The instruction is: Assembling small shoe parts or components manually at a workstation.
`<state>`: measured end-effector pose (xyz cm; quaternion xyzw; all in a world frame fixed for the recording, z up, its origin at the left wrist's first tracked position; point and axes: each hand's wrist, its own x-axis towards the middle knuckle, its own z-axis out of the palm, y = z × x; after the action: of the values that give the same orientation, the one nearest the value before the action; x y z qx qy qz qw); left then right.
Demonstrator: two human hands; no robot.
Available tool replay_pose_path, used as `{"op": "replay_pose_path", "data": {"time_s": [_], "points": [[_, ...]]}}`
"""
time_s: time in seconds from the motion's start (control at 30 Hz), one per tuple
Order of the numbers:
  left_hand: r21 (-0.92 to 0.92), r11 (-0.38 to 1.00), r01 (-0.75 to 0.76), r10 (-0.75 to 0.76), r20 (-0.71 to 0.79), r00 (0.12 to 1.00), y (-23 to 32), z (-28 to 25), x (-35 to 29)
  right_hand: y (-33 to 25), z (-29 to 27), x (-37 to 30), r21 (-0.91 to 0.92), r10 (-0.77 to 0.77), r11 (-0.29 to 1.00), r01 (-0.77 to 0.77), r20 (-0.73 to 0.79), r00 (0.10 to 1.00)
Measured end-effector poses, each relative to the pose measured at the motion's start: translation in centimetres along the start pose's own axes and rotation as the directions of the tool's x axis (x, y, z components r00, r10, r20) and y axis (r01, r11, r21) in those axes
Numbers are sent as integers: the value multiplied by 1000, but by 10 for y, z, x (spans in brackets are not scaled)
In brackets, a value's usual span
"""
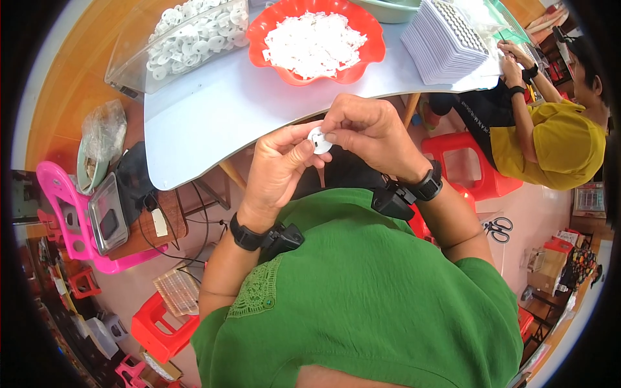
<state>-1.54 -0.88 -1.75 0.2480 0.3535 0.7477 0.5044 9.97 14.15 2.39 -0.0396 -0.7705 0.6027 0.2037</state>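
Green shirt [369,278] nearest, left fingers [299,154] and right fingers [350,140] pinch a white disc [317,144], round face toward the camera.

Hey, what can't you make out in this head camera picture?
All in the head view:
White disc: back faces away; the left hand and right hand cover parts of its edge.
Small white pieces in the red bowl: too small to tell single shapes.
Pale green basin: cut off by the top edge.
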Motion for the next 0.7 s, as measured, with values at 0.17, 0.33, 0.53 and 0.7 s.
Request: {"op": "replay_pose_path", "data": {"time_s": [0.17,0.33,0.53,0.7], "points": [[35,999,-9,10,-32,999,-2,2,-2,5,1,-1,-13,4,1000,-4,9,1000],[172,983,-62,72,-52,996,1,7,0,9,10,-4,80,79,994,-74,-61,995],[344,934,-102,142,-93,985,4,15,-3,10,20,-6,94,169,984,-154,-186,968],[530,832,-165,269,-124,955,1,22,-5,6,28,-8,82,148,988,-133,-212,966]]}}
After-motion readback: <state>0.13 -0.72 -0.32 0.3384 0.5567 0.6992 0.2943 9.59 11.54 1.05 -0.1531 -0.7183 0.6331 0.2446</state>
